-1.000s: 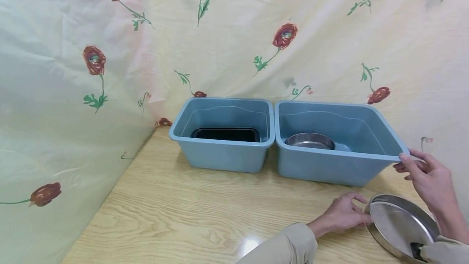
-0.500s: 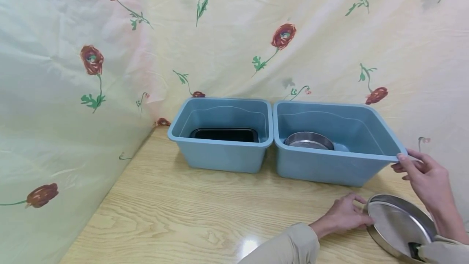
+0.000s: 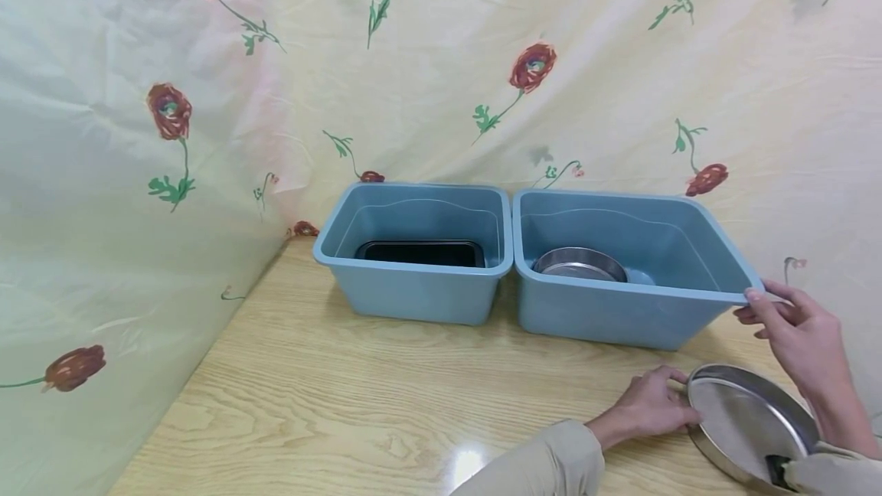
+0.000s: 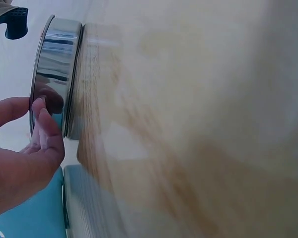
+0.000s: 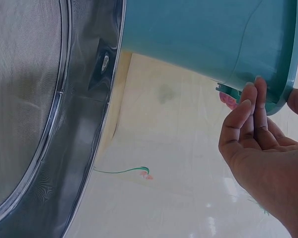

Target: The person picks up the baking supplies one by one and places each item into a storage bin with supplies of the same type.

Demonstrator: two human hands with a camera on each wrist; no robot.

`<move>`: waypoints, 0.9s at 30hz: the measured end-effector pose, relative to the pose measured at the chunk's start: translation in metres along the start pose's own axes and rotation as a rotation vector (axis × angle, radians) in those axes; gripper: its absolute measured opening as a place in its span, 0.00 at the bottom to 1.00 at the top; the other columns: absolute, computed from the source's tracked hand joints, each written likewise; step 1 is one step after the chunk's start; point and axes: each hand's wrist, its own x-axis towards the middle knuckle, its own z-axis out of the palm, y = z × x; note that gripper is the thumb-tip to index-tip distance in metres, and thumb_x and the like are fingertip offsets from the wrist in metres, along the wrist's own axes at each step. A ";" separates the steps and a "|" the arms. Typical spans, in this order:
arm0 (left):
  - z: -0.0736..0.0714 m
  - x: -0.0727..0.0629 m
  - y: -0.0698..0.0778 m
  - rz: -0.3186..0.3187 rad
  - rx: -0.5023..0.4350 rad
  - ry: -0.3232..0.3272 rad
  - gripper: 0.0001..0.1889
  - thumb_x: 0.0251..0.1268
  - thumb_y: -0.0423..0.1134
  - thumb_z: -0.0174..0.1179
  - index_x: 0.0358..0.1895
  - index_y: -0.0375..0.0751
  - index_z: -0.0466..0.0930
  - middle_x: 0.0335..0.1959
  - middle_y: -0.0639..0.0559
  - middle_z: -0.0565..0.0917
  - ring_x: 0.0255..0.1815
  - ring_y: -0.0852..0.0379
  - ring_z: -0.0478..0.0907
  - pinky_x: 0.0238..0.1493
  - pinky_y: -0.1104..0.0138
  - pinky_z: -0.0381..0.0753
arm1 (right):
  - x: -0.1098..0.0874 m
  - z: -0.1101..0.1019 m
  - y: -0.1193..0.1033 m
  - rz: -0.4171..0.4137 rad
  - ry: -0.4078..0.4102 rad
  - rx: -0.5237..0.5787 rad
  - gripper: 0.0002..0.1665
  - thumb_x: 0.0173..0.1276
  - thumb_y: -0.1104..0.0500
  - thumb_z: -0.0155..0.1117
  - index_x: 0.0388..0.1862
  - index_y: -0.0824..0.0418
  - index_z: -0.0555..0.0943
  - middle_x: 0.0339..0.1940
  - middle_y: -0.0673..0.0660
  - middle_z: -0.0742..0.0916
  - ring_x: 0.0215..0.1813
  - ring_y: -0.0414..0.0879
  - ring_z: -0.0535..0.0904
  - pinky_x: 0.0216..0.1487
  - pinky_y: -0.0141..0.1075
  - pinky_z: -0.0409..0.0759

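A round metal sieve (image 3: 747, 423) with a shallow steel wall stands at the lower right of the head view, and its fine mesh (image 5: 25, 99) shows in the right wrist view. My left hand (image 3: 648, 406) pinches its near-left rim; in the left wrist view thumb and fingertips meet at the shiny wall (image 4: 57, 54). With my right hand (image 3: 806, 331) I hold the right front corner of the right blue bin (image 3: 606, 316), thumb over the rim and fingers beneath. Inside that bin lies a smaller round metal vessel (image 3: 582, 262).
A second blue bin (image 3: 416, 295) stands close against the first on its left, holding a black rectangular tray (image 3: 423, 252). Both sit on a wood-grain table (image 3: 358, 396) before a flowered cloth (image 3: 427, 75). A black device (image 3: 779, 471) sits at my right cuff, in front of the sieve.
The head view has shifted very slightly. My left fingers have moved a little on the sieve's rim; the right hand keeps its hold on the bin.
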 end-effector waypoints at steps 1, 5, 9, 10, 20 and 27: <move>0.000 0.000 0.000 0.000 -0.003 0.003 0.19 0.60 0.33 0.73 0.53 0.53 0.81 0.17 0.61 0.80 0.13 0.70 0.74 0.26 0.79 0.73 | 0.000 0.000 0.000 -0.004 0.000 0.001 0.18 0.80 0.61 0.59 0.52 0.33 0.74 0.28 0.30 0.86 0.30 0.24 0.81 0.29 0.20 0.74; 0.001 0.000 0.001 -0.006 -0.066 0.013 0.20 0.59 0.29 0.72 0.52 0.50 0.81 0.17 0.60 0.81 0.13 0.69 0.75 0.24 0.79 0.75 | 0.000 0.000 0.000 -0.010 -0.001 -0.001 0.18 0.80 0.61 0.60 0.52 0.33 0.74 0.28 0.31 0.86 0.30 0.24 0.82 0.29 0.20 0.74; 0.001 0.000 0.000 -0.014 -0.115 0.019 0.20 0.57 0.26 0.71 0.51 0.48 0.81 0.16 0.60 0.81 0.12 0.69 0.74 0.25 0.78 0.75 | 0.000 0.001 0.000 -0.011 0.003 -0.019 0.17 0.80 0.60 0.60 0.53 0.33 0.74 0.28 0.30 0.86 0.30 0.24 0.81 0.29 0.20 0.74; 0.001 0.000 0.000 -0.013 -0.118 0.020 0.20 0.56 0.26 0.71 0.51 0.48 0.81 0.16 0.60 0.80 0.12 0.69 0.74 0.26 0.79 0.75 | 0.000 0.001 0.000 -0.010 0.003 -0.023 0.17 0.80 0.60 0.60 0.53 0.34 0.74 0.28 0.30 0.86 0.31 0.24 0.81 0.29 0.20 0.74; -0.001 0.000 -0.001 -0.013 -0.124 0.038 0.21 0.55 0.26 0.70 0.50 0.50 0.82 0.15 0.60 0.80 0.12 0.70 0.73 0.26 0.78 0.75 | 0.000 0.001 0.001 -0.018 0.004 -0.019 0.18 0.80 0.60 0.60 0.53 0.33 0.74 0.28 0.30 0.86 0.30 0.24 0.81 0.29 0.20 0.74; -0.002 0.000 -0.001 -0.024 -0.192 0.062 0.21 0.53 0.23 0.70 0.48 0.50 0.83 0.13 0.59 0.79 0.11 0.69 0.72 0.20 0.76 0.75 | 0.001 0.000 0.002 -0.017 0.000 -0.015 0.18 0.80 0.60 0.59 0.54 0.33 0.73 0.28 0.30 0.86 0.30 0.23 0.81 0.28 0.20 0.74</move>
